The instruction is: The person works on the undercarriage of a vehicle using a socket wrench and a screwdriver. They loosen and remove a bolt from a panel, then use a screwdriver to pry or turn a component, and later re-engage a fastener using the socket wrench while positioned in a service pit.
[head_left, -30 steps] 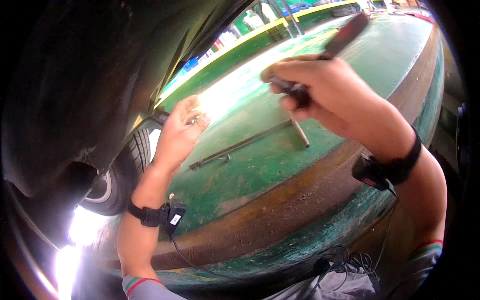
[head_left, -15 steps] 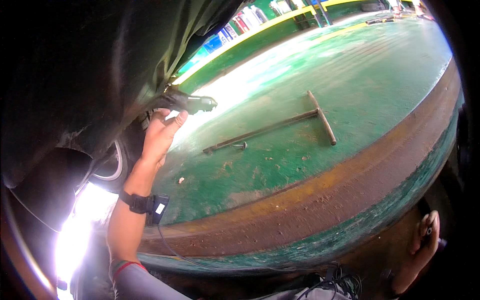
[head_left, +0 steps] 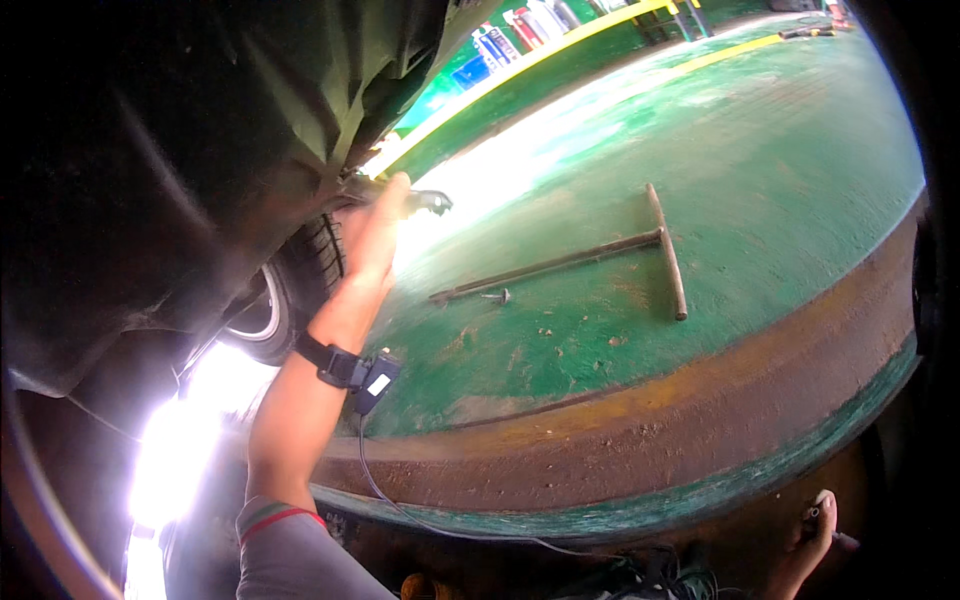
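Observation:
My left hand reaches up beneath the dark underside of a vehicle. Its fingers close around a dark, tube-like part whose rounded end sticks out past the hand; the rest of that part is hidden. Low at the right edge, my right hand is closed on a small thing with a round opening, and a pale end pokes out beside the fingers. Shadow keeps me from telling what it is. On the green floor between the hands lie a rusty T-shaped bar and a small bolt.
A tyre stands behind my left forearm. Brown and yellow edging borders the raised green floor. A bright lamp glows at lower left. Several bottles line the far wall. A cable trails from my wrist.
My left hand has gone from touching the tube-like part from below with its fingertips to wrapping around it. The view has shifted slightly; my right hand appears lower.

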The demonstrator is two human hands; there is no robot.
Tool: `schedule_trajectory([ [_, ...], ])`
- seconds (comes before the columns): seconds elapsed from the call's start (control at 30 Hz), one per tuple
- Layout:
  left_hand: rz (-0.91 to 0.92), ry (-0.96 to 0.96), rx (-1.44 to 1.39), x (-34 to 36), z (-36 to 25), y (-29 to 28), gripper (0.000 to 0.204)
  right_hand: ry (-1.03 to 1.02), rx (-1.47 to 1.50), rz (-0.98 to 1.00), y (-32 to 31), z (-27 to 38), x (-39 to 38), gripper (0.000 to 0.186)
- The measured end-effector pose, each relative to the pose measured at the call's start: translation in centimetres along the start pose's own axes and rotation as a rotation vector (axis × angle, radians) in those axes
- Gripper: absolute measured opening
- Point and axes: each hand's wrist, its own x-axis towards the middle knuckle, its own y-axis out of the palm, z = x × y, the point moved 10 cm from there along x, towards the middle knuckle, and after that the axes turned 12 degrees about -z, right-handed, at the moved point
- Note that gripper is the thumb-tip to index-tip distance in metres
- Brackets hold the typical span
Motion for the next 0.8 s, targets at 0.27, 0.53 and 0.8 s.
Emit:
schedule_trajectory([
  [0.27,0.150,0.064,0.211,-2.7,0.3,-2.2,0.033,0.002,-0.151,-0.197,4.1,2.2,0.8,0.023],
  [0.53,0.358,-0.042,0.419,-3.2,2.1,-3.2,0.045,0.048,-0.203,-0.192,3.0,1.5,2.1,0.022],
  [0.8,0.476,-0.026,0.667,-3.0,2.1,-4.3,0.049,-0.055,-0.166,-0.283,2.1,1.3,-0.1,0.020],
])
